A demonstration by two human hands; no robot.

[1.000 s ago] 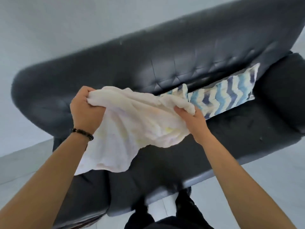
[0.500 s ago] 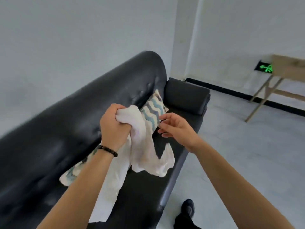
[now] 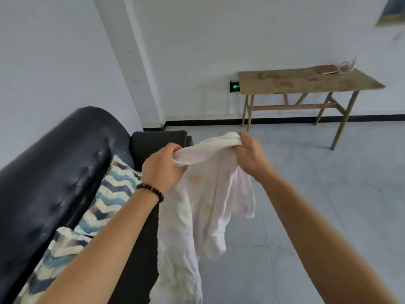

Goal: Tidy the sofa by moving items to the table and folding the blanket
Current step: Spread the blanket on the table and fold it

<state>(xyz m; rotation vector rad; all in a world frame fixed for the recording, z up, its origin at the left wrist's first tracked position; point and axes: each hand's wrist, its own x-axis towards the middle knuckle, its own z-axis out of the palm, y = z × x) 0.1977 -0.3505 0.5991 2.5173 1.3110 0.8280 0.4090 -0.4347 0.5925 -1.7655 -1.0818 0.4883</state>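
Between both hands (image 3: 162, 170) (image 3: 249, 156) — blanket (image 3: 203, 207), slack

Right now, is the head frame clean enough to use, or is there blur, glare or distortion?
Head view: soft, even light, no glare or hard shadows; left hand, right hand and blanket top sharp, its hanging end smeared; top-right corner and the items on the table streaked; wide-angle lens bends the sofa.

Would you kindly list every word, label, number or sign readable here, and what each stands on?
No words or numbers are readable.
Green lit sign on the wall behind the table: a left-pointing arrow only, no letters.
Picture at top right: too blurred.
Things on the table: too blurred.
Blanket: faint print, no lettering.
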